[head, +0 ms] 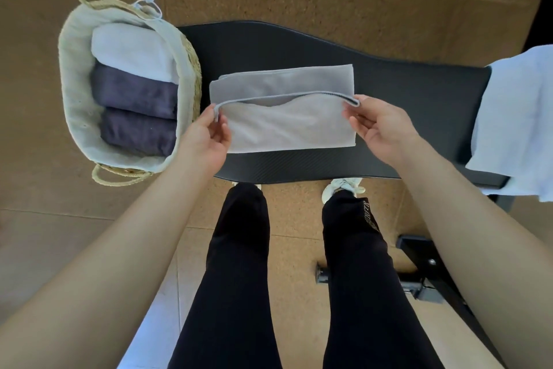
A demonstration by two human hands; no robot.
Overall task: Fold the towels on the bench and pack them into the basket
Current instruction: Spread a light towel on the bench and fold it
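1. Both hands are pinching the grey towel. The left hand holds the left corner of a raised hem, and the right hand holds the right corner.
2. That towel lies mid-bench, already doubled lengthwise, with the held edge lifted above the lower layer.
3. Just beside it, at the bench's left end, is the basket. It holds three folded towels side by side: a white towel and two dark purple towels.
4. A pale blue towel hangs over the bench's right end, apparently unfolded.
5. By my judgement, three towels are packed and one is mid-fold. The blue one still needs folding, and both still need packing.
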